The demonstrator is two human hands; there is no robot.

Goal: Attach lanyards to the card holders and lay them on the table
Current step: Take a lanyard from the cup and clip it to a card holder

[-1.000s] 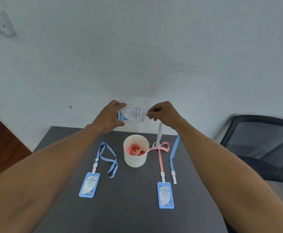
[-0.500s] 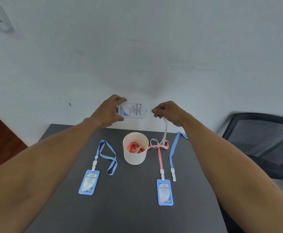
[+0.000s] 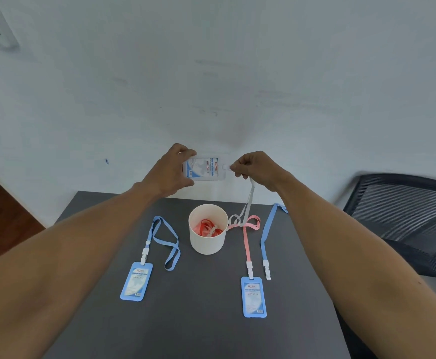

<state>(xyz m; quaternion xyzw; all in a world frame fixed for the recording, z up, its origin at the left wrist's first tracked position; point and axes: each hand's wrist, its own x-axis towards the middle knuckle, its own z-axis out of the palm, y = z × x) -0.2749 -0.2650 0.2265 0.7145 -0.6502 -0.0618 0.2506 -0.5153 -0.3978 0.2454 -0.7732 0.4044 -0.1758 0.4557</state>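
Both hands raised at frame centre, holding a card holder and lanyard above a dark table.

Left hand [image 3: 171,169] grips a white card holder [image 3: 204,169] sideways; right hand [image 3: 255,168] pinches a white lanyard [image 3: 248,200] at its clip end. Below: white cup [image 3: 206,240] containing red lanyards, blue holder with blue lanyard [image 3: 136,281] at lower left, blue holder on pink lanyard [image 3: 254,296] at lower right, loose blue lanyard [image 3: 265,237] beside it. Black chair [image 3: 403,211] at right edge.

I've got a clear card holder [image 3: 204,169] held sideways above the table's [image 3: 201,327] far edge, white lanyard [image 3: 248,200] dangling from it. Two blue holders [image 3: 136,281] [image 3: 254,297] lie flat nearer me, blue [image 3: 165,239] and pink [image 3: 247,242] lanyards clipped on; a spare blue lanyard [image 3: 264,239] lies near the right edge.
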